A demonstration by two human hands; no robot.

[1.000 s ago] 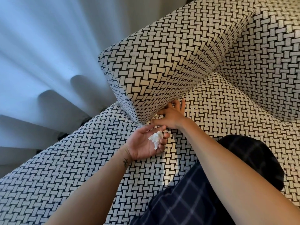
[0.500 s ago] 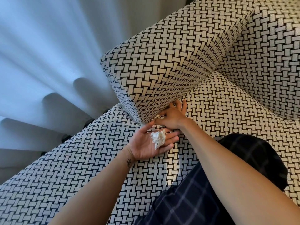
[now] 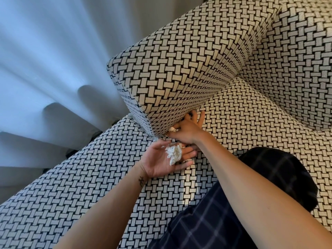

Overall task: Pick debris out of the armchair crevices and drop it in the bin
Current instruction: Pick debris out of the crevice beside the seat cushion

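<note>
The armchair has black-and-white basket-weave fabric. Its armrest (image 3: 179,69) meets the seat cushion (image 3: 251,114) in a crevice. My right hand (image 3: 188,132) has its fingers at that crevice, thumb and forefinger pinched on a small white scrap (image 3: 171,129). Just below it, my left hand (image 3: 158,164) lies palm up on the cushion, cupping a wad of crumpled white paper debris (image 3: 174,153). More white bits (image 3: 155,139) poke out at the armrest's front corner. No bin is in view.
A pale pleated curtain (image 3: 45,69) hangs to the left, close to the chair. The backrest (image 3: 296,60) rises at the right. My leg in dark checked cloth (image 3: 206,221) rests on the cushion's near edge.
My left hand has uncurled its fingers, so the paper wad lies flatter on the palm. My right hand stays at the crevice, and a white scrap now shows at its thumb.
</note>
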